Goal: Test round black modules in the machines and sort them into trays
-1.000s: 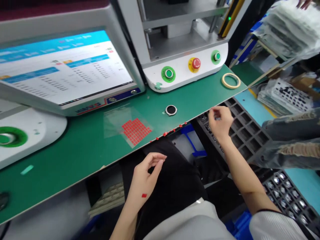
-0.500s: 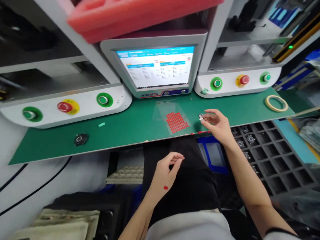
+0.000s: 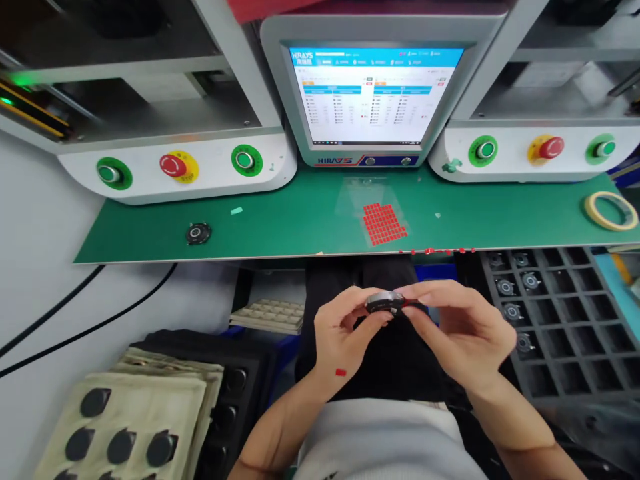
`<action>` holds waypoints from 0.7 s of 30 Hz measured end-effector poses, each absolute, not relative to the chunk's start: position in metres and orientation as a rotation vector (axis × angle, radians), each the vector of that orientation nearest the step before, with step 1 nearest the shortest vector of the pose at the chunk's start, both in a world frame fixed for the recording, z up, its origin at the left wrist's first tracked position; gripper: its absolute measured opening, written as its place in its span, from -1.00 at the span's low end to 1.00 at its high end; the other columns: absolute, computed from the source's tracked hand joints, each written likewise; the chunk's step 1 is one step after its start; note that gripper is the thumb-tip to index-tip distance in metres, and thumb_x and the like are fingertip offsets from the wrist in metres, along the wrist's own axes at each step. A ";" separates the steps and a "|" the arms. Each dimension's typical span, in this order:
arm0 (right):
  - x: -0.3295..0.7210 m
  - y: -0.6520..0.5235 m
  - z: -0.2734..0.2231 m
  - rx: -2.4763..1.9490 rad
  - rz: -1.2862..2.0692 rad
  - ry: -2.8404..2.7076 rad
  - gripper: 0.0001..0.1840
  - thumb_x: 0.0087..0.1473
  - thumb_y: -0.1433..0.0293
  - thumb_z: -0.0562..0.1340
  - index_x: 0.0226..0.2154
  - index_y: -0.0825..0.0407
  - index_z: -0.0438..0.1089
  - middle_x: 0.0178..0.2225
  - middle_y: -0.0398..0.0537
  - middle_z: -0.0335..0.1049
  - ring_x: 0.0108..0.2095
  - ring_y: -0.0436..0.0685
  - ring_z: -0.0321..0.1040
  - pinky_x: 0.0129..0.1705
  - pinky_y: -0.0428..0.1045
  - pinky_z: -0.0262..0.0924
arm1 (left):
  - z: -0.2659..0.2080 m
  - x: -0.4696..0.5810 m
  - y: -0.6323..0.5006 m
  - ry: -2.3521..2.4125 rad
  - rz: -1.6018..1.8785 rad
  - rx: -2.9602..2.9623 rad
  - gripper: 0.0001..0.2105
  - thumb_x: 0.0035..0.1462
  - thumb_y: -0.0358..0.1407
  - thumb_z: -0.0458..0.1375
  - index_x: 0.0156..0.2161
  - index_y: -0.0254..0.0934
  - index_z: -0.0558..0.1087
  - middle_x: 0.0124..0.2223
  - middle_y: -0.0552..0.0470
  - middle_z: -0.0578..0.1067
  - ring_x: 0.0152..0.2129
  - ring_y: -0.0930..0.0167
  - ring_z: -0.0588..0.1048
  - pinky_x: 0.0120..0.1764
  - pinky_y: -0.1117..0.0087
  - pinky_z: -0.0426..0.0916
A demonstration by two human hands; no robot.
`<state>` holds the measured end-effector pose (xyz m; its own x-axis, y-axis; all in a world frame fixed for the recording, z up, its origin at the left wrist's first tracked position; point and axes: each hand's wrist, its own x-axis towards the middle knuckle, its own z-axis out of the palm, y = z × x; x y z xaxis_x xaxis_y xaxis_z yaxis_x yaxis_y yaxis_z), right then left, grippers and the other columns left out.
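Note:
In front of my lap, my left hand [image 3: 345,330] is closed, thumb and fingers pinching the left side of a round dark watch case [image 3: 383,302] with a shiny rim. At the case's right end, my right hand [image 3: 457,330] closes its thumb and forefinger. A dark part and a bit of red show between those fingers; whether they belong to the case I cannot tell. A small red sticker [image 3: 341,372] is on the back of my left hand. Above the hands, a clear sheet of red stickers [image 3: 384,225] lies on the green bench [image 3: 290,223].
Another watch part [image 3: 199,233] lies on the bench's left, a tape roll [image 3: 611,211] at its right end. Red bits [image 3: 435,251] line the front edge. A black tray [image 3: 565,313] holds several watch parts at right; beige trays [image 3: 190,393] stand lower left. Behind is a monitor [image 3: 375,100].
My right hand has come down from above the bench to meet my left hand over my lap. The watch case is now visible between both hands. The view has shifted.

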<state>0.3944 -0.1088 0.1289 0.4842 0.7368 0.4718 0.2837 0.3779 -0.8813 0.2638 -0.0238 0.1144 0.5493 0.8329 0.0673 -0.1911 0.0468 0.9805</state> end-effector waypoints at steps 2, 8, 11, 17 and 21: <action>0.391 -0.108 0.133 -1.209 0.333 -1.082 -0.52 -0.07 0.78 0.32 -0.17 -0.03 0.50 -0.27 -0.10 0.56 -0.21 0.11 0.54 -0.15 0.03 0.48 | 0.115 0.258 -0.022 0.623 0.937 1.473 -0.90 0.09 -0.38 0.31 -0.25 -0.28 0.59 -0.36 0.04 0.58 -0.48 0.50 0.53 -0.44 0.56 0.44; 0.388 -0.110 0.143 -1.258 0.378 -1.112 -0.57 -0.07 0.78 0.33 -0.23 0.00 0.49 -0.29 -0.10 0.55 -0.25 0.08 0.51 -0.21 0.02 0.44 | 0.116 0.249 -0.012 0.482 1.038 1.795 -0.80 0.09 -0.44 0.32 -0.15 -0.23 0.57 -0.31 0.05 0.60 -0.42 0.51 0.53 -0.32 0.55 0.45; 0.393 -0.110 0.149 -1.261 0.405 -1.146 -0.61 -0.06 0.78 0.32 -0.26 0.01 0.47 -0.33 -0.11 0.51 -0.29 0.06 0.47 -0.25 0.01 0.39 | 0.119 0.247 -0.008 0.443 1.060 1.861 -0.78 0.10 -0.43 0.31 -0.12 -0.25 0.57 -0.29 0.03 0.61 -0.42 0.51 0.54 -0.33 0.56 0.45; 0.409 -0.105 0.155 -1.176 0.702 -1.305 -0.74 0.04 0.68 0.29 -0.37 -0.01 0.35 -0.40 -0.16 0.38 -0.39 0.01 0.34 -0.38 -0.03 0.30 | 0.123 0.246 -0.003 0.324 1.018 1.888 -0.82 0.15 -0.31 0.29 -0.12 -0.23 0.58 -0.34 0.02 0.60 -0.47 0.49 0.53 -0.41 0.54 0.44; 0.406 -0.104 0.149 -1.128 0.531 -1.243 -0.70 -0.03 0.70 0.32 -0.35 -0.01 0.37 -0.40 -0.13 0.43 -0.40 0.05 0.40 -0.39 0.00 0.33 | 0.122 0.247 -0.003 0.348 1.039 1.853 -0.79 0.13 -0.32 0.31 -0.10 -0.21 0.58 -0.32 0.01 0.61 -0.48 0.48 0.54 -0.42 0.53 0.45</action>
